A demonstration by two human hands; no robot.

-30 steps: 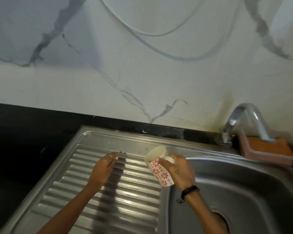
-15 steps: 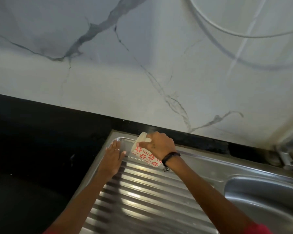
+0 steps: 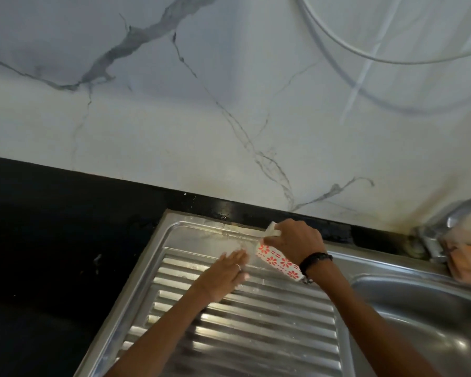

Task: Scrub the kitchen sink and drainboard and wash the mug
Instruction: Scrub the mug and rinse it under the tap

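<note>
Your right hand (image 3: 292, 240) has its grip closed round the white ceramic mug with red flower prints (image 3: 279, 261), fingers curled over its upper side and handle. The mug lies tipped on its side, mouth towards the left, over the flat back margin of the ribbed stainless-steel drainboard (image 3: 229, 322). A black wristband (image 3: 314, 261) circles that wrist, and the forearm runs in from the lower right.

Your left hand (image 3: 225, 273), just left of the mug's mouth, lies open and palm-down, fingers straight and pressed on the wet steel; a thin ring shows on one finger. Whether its fingertips touch the mug cannot be told.

Right of the right grip lie the stainless-steel sink bowl (image 3: 419, 308) and a chrome tap (image 3: 446, 221); beyond it, the black worktop (image 3: 52, 227). No writing is legible.
</note>
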